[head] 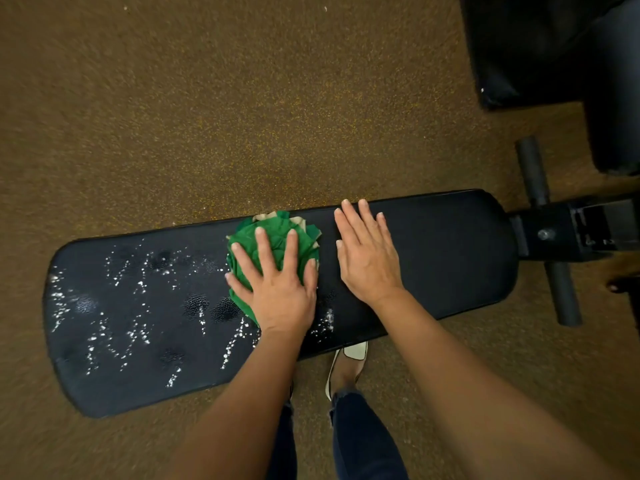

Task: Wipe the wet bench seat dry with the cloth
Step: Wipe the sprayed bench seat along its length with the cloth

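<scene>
Left hand (277, 285) presses spread fingers flat on the cloth (273, 237); droplets (138, 306) lie left of it. Right hand (367, 258), fingers together, rests flat on the seat (450, 258).

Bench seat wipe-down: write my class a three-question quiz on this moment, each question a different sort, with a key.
1. True or false: the left hand presses flat on the green cloth.
2. The right hand rests on: A) the green cloth, B) the bare bench seat, C) the left hand.
3. Fill in: most water droplets lie toward the person's ___ side.
Key: 1 true; 2 B; 3 left.
</scene>
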`<control>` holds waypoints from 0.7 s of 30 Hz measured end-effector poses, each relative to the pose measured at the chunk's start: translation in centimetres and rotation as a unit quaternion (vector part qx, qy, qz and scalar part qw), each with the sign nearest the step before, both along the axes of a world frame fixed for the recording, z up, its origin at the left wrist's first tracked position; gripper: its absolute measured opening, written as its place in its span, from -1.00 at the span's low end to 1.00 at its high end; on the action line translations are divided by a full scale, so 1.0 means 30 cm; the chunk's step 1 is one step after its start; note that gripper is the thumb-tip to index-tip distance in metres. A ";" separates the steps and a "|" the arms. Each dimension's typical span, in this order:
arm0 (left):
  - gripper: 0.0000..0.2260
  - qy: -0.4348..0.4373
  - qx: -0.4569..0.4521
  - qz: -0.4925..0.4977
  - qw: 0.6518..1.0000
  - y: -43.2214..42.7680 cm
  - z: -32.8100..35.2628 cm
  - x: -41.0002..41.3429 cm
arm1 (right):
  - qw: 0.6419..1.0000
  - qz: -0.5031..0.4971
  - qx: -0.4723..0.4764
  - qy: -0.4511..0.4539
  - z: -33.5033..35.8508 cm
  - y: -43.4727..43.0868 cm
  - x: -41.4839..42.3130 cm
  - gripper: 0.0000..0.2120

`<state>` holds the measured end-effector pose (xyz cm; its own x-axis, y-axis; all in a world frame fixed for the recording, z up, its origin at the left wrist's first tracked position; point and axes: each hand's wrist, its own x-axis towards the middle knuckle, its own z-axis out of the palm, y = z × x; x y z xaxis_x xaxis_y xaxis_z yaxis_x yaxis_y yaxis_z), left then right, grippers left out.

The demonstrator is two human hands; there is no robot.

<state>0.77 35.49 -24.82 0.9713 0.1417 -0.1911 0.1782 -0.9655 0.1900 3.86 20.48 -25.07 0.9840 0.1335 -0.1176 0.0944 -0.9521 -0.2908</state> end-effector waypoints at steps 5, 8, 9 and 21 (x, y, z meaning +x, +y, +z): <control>-0.56 -0.055 0.013 -0.179 0.982 0.099 -0.012 0.086 | 1.000 -0.013 -0.015 0.013 -0.008 0.001 0.001 -0.49; -0.56 -0.059 0.010 -0.140 0.988 0.124 -0.019 0.131 | 1.000 -0.011 -0.024 0.016 -0.007 -0.002 0.000 -0.48; -0.56 -0.057 0.008 -0.095 0.994 0.096 -0.015 0.124 | 0.999 -0.011 -0.025 0.019 -0.008 -0.001 -0.001 -0.48; -0.55 -0.061 0.006 -0.016 0.998 0.089 -0.019 0.169 | 0.999 -0.012 -0.024 0.018 -0.007 0.003 -0.005 -0.47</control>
<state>5.85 38.17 -25.39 0.9912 0.1123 -0.0694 0.1240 -0.9725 0.1972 3.70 20.56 -25.29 0.9819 0.1023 -0.1593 0.0608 -0.9672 -0.2466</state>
